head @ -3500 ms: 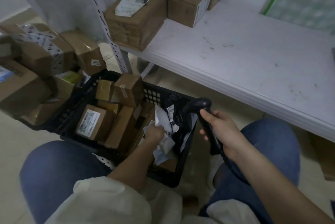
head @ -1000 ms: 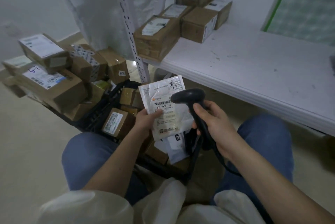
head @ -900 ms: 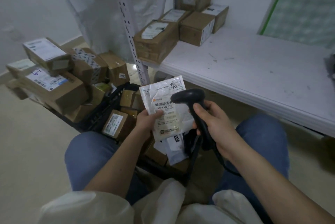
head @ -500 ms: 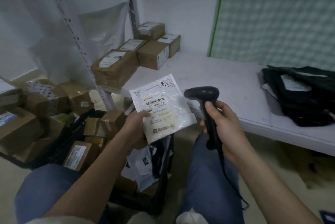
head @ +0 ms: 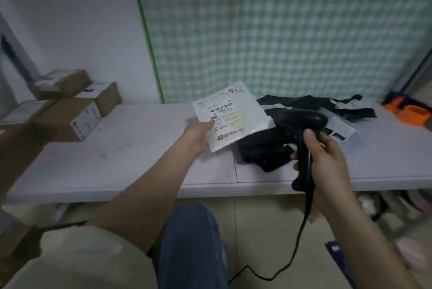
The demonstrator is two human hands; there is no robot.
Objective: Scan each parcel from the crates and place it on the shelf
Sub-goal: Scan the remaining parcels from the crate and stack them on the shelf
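Carried from above the crate to over the white shelf (head: 121,167), the white poly mailer (head: 230,114), light and limp, hangs pinched at its left edge by the left hand (head: 198,135), while the right hand (head: 323,162) grips the barcode scanner (head: 304,132).

Green-and-white checked sheet (head: 280,31) hangs behind the shelf, green strip (head: 147,31) along its left edge, plain white wall (head: 70,19) to the left of that. Orange plastic object (head: 408,113) far right, exact kind unclear. Beige tiled floor (head: 257,230) below. Blue jeans knee (head: 191,242) bottom centre, cream sleeve (head: 88,263) bottom left. Pinkish blurred item (head: 413,253) low right on floor. Dark blue flat thing (head: 339,258) beside it, unreadable.
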